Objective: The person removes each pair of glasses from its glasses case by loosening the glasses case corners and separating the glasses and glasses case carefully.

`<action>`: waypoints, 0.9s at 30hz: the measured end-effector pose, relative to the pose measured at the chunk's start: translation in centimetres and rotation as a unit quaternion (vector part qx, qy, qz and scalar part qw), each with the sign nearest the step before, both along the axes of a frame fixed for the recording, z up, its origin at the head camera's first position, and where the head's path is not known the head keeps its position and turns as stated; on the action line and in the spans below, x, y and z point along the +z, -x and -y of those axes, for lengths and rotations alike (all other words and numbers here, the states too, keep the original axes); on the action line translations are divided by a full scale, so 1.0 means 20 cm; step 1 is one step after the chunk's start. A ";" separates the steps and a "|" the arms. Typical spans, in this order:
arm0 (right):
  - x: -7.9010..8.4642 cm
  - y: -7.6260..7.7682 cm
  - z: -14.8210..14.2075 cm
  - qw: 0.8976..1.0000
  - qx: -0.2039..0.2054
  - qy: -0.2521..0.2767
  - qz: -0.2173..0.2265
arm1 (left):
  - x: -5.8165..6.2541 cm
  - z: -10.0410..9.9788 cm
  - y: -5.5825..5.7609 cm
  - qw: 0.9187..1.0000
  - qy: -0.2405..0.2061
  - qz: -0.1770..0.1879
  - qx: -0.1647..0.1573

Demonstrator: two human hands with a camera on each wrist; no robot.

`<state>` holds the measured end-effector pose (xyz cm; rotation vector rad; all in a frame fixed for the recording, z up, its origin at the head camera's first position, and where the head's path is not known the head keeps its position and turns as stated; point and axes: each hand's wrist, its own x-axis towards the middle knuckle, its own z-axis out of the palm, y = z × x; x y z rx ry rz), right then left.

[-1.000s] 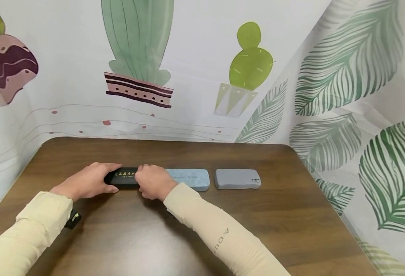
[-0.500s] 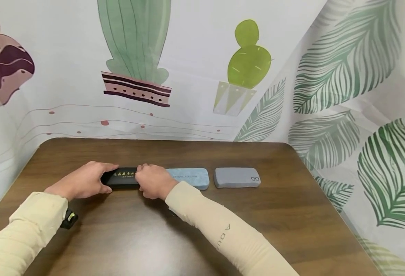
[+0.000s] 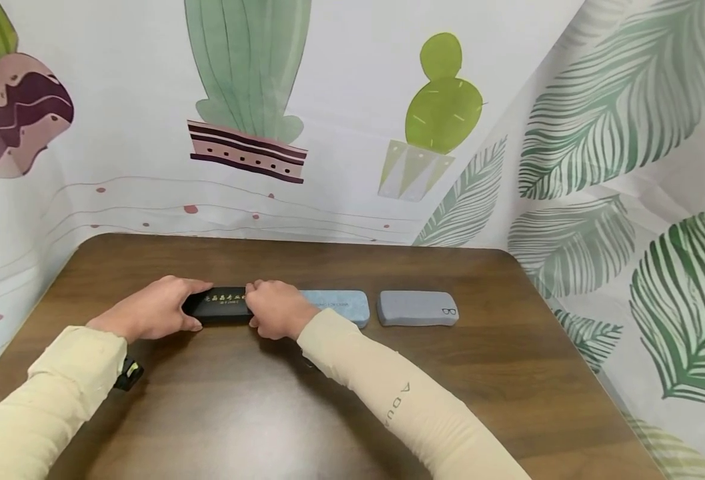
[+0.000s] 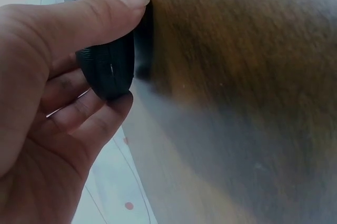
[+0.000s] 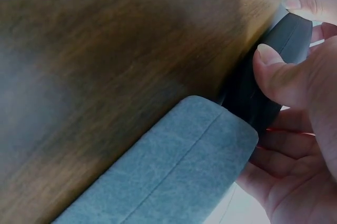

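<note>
Black case (image 3: 223, 308) between my left hand (image 3: 163, 310) and right hand (image 3: 280, 310), long axis running from one to other; both clamped on it, toward opposite ends, neither nearer. Blue case (image 3: 341, 307) just beyond right hand, roughly in line; grey case (image 3: 415, 308) farther right.

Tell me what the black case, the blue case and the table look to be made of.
Black case: probably leather-like covering, low sheen; fine ridged grain shows in the left wrist view.
Blue case: perhaps imitation leather or fabric, matte; its surface is mottled.
Table: wood or wood-look laminate, satin; brown grain and a soft glare show.
</note>
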<state>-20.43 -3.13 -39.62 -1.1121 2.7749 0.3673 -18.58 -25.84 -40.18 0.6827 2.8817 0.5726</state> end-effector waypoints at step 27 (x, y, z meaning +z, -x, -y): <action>0.06 0.01 -0.05 0.999 0.010 0.035 0.016 | 0.06 0.00 0.00 1.000 0.000 -0.001 -0.003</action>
